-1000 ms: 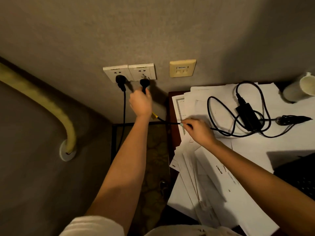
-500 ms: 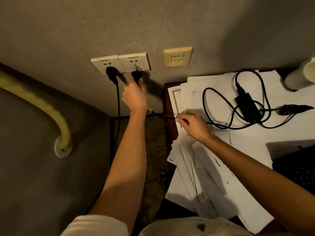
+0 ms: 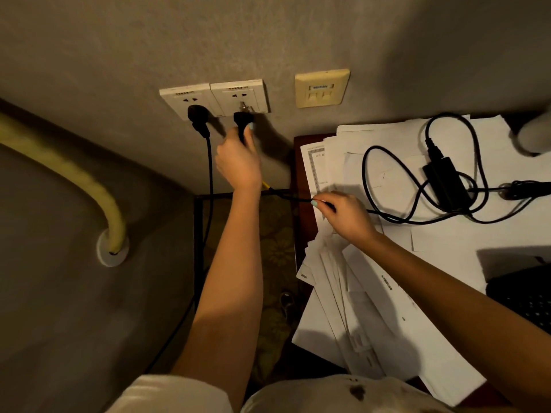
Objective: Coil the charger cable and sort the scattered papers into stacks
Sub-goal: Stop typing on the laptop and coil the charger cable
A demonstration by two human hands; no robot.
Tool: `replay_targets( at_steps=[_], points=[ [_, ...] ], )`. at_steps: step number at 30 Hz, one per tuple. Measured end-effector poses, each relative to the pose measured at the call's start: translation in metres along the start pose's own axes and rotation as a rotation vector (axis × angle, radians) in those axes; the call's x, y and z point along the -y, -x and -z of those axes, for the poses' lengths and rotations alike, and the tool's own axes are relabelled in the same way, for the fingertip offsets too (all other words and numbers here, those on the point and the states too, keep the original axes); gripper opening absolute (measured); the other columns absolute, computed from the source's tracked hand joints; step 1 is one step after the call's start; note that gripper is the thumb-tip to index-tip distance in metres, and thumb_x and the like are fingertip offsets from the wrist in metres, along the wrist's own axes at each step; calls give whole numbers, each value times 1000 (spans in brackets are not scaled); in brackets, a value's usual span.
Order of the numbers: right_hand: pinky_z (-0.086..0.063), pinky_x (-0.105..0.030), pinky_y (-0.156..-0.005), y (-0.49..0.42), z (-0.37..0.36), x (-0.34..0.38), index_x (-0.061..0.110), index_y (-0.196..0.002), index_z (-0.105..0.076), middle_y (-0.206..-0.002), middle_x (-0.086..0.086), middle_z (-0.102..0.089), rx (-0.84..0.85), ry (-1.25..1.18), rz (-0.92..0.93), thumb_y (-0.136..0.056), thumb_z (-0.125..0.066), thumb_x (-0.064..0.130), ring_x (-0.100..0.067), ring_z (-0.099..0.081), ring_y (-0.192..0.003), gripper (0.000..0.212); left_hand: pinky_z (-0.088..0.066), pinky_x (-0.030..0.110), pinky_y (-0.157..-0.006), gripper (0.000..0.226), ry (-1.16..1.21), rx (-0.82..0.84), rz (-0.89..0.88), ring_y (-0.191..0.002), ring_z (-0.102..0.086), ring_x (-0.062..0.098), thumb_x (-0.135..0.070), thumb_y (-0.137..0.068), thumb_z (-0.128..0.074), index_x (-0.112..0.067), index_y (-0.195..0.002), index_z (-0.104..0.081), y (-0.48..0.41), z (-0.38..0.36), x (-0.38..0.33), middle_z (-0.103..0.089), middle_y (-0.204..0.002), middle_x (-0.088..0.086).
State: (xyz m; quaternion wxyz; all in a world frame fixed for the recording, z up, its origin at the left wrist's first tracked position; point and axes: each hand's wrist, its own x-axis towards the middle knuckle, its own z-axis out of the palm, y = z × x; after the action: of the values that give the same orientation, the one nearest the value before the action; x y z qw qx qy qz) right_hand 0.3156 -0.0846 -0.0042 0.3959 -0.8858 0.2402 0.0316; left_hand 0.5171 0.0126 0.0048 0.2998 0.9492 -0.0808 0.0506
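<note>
My left hand (image 3: 238,162) grips the black charger plug (image 3: 243,120) just below the right wall socket (image 3: 238,95); its metal prongs show between plug and socket. My right hand (image 3: 346,214) pinches the black charger cable (image 3: 298,199) near the desk's left edge. From there the cable runs in loose loops (image 3: 369,174) to the black power brick (image 3: 447,181), all lying on scattered white papers (image 3: 372,308) that cover the desk and overhang its left edge.
A second black plug (image 3: 198,116) sits in the left socket, its cord hanging to the floor. A cream data outlet (image 3: 322,88) is on the wall. A yellowish pipe (image 3: 89,189) enters the floor at left. A black keyboard (image 3: 524,296) lies at right, and a white cup (image 3: 533,134) beyond it.
My left hand has pulled the plug partly out of the right socket, so its prongs now show. My right hand keeps its pinch on the cable.
</note>
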Motion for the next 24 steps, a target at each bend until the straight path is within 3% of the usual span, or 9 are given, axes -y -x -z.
replay_targets(
  at_steps=[5, 13, 24],
  points=[
    [-52, -33, -85, 0, -7, -3, 12, -114, -69, -105, -8, -70, 8, 1, -12, -97, -55, 26, -23, -64, -97, 26, -47, 28, -61, 38, -62, 39, 35, -76, -66, 20, -40, -100, -46, -10, -108, -67, 0, -3, 6, -69, -85, 7],
    [-51, -32, -84, 0, -11, -8, 11, -114, -68, -103, -10, -70, -19, 4, 5, -97, -54, 26, -24, -64, -95, 27, -45, 25, -56, 38, 37, -77, -4, -63, -64, 18, -39, -97, -52, -6, -101, -69, 0, -2, 4, -69, -73, 7],
    [-51, -34, -84, 2, -15, -13, 9, -113, -68, -104, -11, -70, -11, 4, 26, -97, -55, 24, -25, -64, -95, 26, -49, 29, -58, 36, 24, -26, -13, -67, -65, 19, -38, -98, -51, -6, -98, -66, 1, -3, -1, -68, -76, 7]
  ],
)
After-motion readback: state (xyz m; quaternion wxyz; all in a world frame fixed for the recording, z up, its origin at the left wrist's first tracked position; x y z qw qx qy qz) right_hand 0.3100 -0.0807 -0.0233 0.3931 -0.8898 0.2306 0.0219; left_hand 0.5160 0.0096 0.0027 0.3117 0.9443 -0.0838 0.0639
